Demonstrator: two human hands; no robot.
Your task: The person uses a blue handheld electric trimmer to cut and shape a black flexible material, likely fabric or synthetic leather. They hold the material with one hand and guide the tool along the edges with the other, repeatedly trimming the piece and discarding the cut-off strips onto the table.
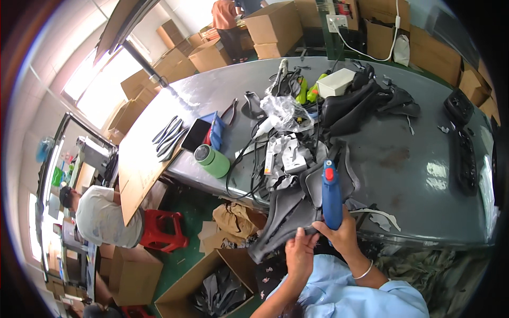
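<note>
1. Right hand (pixel 343 233) is wrapped around the grip of a blue plastic glue gun with a red button (pixel 332 193); the gun stands upright, nozzle end pointing away from the person.
2. Left hand (pixel 300 253) pinches the near edge of a dark grey moulded saddle-shaped cover (pixel 283 214), fingers closed on it.
3. The two hands sit just beside each other at the near edge of the grey metal-topped worktable (pixel 413 175); the gun touches or overlaps the grey cover, exact contact unclear.
4. The cover lies half on the table edge and half over it, narrow end hanging toward the floor.
5. Behind the gun: a pile of black cables, clear plastic bags and white packets (pixel 283 132).
6. Left on the table: a green cylindrical cup (pixel 213 160) lying on its side, a blue box (pixel 216 130) and pliers.
7. A flat brown cardboard sheet (pixel 140 159) leans over the table's left end.
8. More black saddle shapes (pixel 355 106) lie farther back.
9. An open cardboard box with grey pieces (pixel 212 289) is on the green floor.
10. A person in a white shirt (pixel 103 217) sits at far left beside a red stool (pixel 164 230).
</note>
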